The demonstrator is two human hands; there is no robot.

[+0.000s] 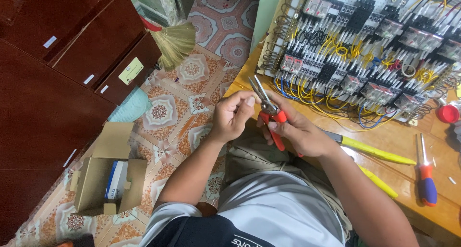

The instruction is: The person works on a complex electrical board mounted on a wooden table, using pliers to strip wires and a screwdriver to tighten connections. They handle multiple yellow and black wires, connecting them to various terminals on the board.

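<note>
Right hand: the right hand (pixel 300 132) grasps the red handles of the pliers (pixel 269 110), fingers wrapped round them, thumb side up.
Pliers: slim metal jaws stand apart, pointing up and left from the fist toward the wired panel; the red grips run down through the palm.
Left hand: the left hand (pixel 234 115) is curled with fingertips pinched right beside the metal jaws; what it pinches is too small to tell.
Arms: both forearms rise from the lap and meet over the table edge, wrists bent inward.
Panel: a white panel (pixel 365 50) packed with black blocks and looped yellow, blue and black wires lies on the table just beyond the hands.
Table: a glossy wooden table (pixel 398 141) carries a yellow-handled tool (pixel 374 152) near the right wrist and a red-and-blue screwdriver (pixel 425 177) further right.
Floor: patterned tiles, with an open cardboard box (pixel 103 177) and a straw broom (pixel 175 41) well apart from the hands.
</note>
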